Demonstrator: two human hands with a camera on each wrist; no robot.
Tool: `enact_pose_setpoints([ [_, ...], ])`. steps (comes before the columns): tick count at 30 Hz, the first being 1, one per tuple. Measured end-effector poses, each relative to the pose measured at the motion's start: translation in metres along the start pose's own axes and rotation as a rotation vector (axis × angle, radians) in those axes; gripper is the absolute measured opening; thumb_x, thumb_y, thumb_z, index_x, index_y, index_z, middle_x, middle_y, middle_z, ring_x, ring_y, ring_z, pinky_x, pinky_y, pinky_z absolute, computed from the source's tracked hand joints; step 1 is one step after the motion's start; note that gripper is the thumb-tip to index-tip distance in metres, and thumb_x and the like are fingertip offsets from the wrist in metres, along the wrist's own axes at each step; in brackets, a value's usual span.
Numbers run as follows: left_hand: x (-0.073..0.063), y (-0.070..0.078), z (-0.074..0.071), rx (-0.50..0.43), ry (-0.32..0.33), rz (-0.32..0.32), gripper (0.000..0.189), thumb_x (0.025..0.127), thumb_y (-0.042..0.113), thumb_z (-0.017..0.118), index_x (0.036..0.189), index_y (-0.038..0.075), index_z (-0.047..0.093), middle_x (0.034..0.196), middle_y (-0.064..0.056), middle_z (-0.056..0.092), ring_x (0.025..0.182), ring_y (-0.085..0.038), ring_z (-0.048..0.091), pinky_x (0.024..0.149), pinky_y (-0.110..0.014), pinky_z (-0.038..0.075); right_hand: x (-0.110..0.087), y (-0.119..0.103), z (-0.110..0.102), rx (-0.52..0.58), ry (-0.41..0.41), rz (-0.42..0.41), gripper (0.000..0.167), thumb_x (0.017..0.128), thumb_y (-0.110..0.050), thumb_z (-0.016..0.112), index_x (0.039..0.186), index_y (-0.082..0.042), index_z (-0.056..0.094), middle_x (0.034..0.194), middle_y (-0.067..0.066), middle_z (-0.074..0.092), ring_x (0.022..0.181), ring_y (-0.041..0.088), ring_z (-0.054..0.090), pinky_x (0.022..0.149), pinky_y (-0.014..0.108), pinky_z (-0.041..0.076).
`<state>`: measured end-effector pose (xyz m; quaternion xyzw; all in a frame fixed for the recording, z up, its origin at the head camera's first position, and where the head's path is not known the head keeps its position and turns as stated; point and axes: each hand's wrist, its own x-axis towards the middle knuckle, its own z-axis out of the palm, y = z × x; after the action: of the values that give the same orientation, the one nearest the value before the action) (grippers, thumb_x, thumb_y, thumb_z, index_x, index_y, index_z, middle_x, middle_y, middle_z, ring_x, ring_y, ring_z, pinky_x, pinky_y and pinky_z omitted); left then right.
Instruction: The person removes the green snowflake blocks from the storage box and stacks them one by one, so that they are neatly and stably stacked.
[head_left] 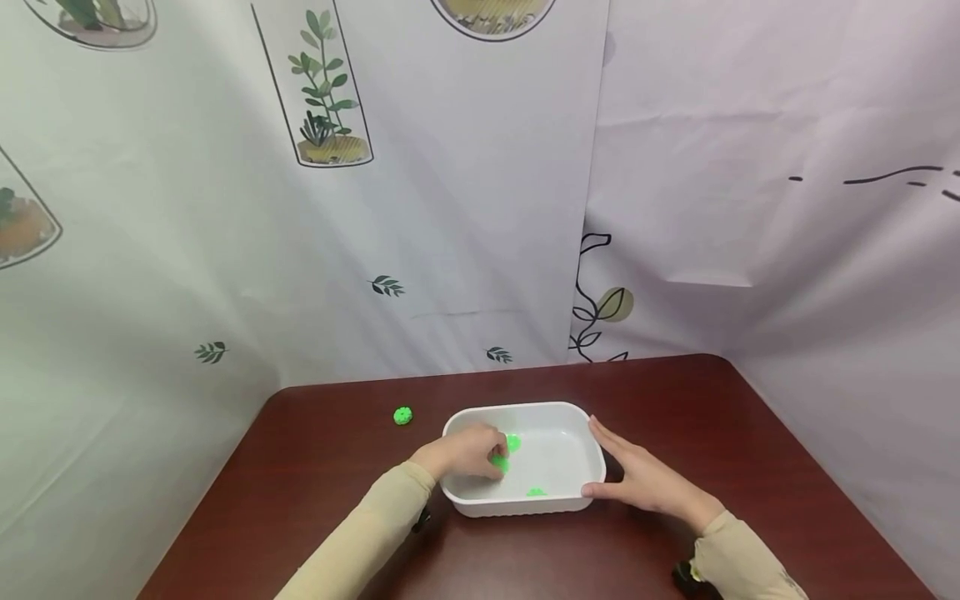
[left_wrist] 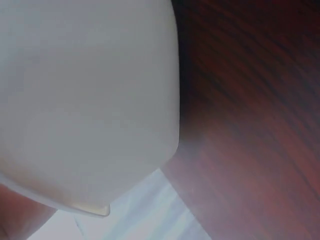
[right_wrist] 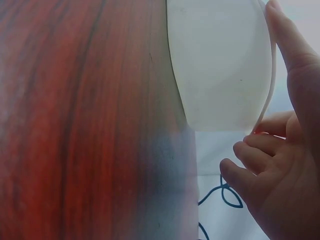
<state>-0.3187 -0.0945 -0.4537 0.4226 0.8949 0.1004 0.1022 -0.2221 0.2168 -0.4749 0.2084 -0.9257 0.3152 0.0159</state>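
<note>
A white oval-cornered dish (head_left: 525,506) stands on the table. My left hand (head_left: 474,450) reaches into its left half, fingers curled, and pinches a small bright green piece (head_left: 500,463). Just beyond the fingertips lies another green piece (head_left: 513,442); a third green piece (head_left: 536,492) shows by the dish's near wall. The right hand (head_left: 647,479) holds the dish's right end, thumb at the near corner and fingers at the far one. In the right wrist view, the thumb lies along the rim of the dish (right_wrist: 220,65). The left wrist view shows mostly the dish's outer wall (left_wrist: 95,100).
A small bumpy green piece (head_left: 402,415) lies on the dark red-brown table (head_left: 337,450), left of the dish and farther back. Behind and beside the table hangs a pale cloth (head_left: 465,208) printed with plants.
</note>
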Motion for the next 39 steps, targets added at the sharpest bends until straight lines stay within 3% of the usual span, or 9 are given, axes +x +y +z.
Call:
enact_pose_setpoints([
  [7,-0.003,-0.003,-0.001,-0.027,0.032,0.017,0.022,0.081,0.018,0.078,0.101,0.010,0.074,0.085,0.008,0.063,0.074,-0.005,0.052,0.070,-0.020,0.046,0.000,0.002,0.002,0.012,-0.012,0.015,0.111,0.079,-0.065,0.074,0.158,-0.003,0.027,0.163,0.016,0.027,0.144,0.039,0.035,0.107,0.060,0.038],
  [13,-0.011,-0.010,-0.019,-0.076,0.154,0.046,0.025,0.087,0.015,0.074,0.111,0.007,0.072,0.102,0.001,0.067,0.087,-0.009,0.060,0.079,-0.023,0.051,0.001,0.003,0.001,-0.016,0.000,0.020,0.111,0.079,-0.067,0.073,0.159,-0.005,0.027,0.163,0.016,0.027,0.143,0.039,0.036,0.108,0.059,0.038],
  [17,-0.020,-0.020,-0.036,-0.118,0.228,0.020,0.026,0.089,0.016,0.075,0.114,0.008,0.071,0.106,0.001,0.068,0.094,-0.012,0.064,0.083,-0.027,0.054,0.000,0.003,0.001,-0.014,-0.003,0.024,0.111,0.079,-0.067,0.073,0.159,-0.005,0.027,0.163,0.016,0.027,0.144,0.038,0.036,0.108,0.058,0.038],
  [25,-0.042,-0.046,-0.063,-0.209,0.345,-0.111,0.025,0.090,0.013,0.076,0.112,0.005,0.072,0.101,-0.001,0.070,0.090,-0.014,0.068,0.077,-0.027,0.057,-0.005,0.005,0.002,0.007,-0.024,0.047,0.113,0.078,-0.069,0.073,0.160,-0.006,0.025,0.163,0.016,0.026,0.143,0.040,0.035,0.108,0.059,0.038],
  [31,-0.062,-0.068,-0.083,-0.200,0.417,-0.183,0.026,0.091,0.016,0.075,0.115,0.004,0.071,0.106,-0.006,0.071,0.096,-0.020,0.069,0.082,-0.039,0.057,0.000,0.006,-0.002,0.005,-0.016,0.048,0.114,0.078,-0.069,0.073,0.160,-0.007,0.024,0.164,0.016,0.025,0.144,0.040,0.033,0.108,0.059,0.038],
  [34,-0.073,-0.081,-0.084,-0.163,0.422,-0.219,0.026,0.092,0.016,0.074,0.114,0.003,0.071,0.107,-0.008,0.071,0.096,-0.023,0.069,0.083,-0.041,0.057,0.004,0.005,-0.003,0.010,-0.021,0.035,0.114,0.078,-0.070,0.072,0.160,-0.007,0.023,0.164,0.016,0.024,0.145,0.040,0.032,0.109,0.058,0.038],
  [39,-0.082,-0.101,-0.074,-0.127,0.396,-0.282,0.026,0.092,0.014,0.073,0.114,0.000,0.071,0.104,-0.011,0.072,0.095,-0.026,0.069,0.081,-0.044,0.057,0.006,0.004,-0.001,0.019,-0.020,0.029,0.113,0.079,-0.069,0.072,0.160,-0.007,0.023,0.164,0.016,0.024,0.145,0.039,0.033,0.109,0.058,0.037],
])
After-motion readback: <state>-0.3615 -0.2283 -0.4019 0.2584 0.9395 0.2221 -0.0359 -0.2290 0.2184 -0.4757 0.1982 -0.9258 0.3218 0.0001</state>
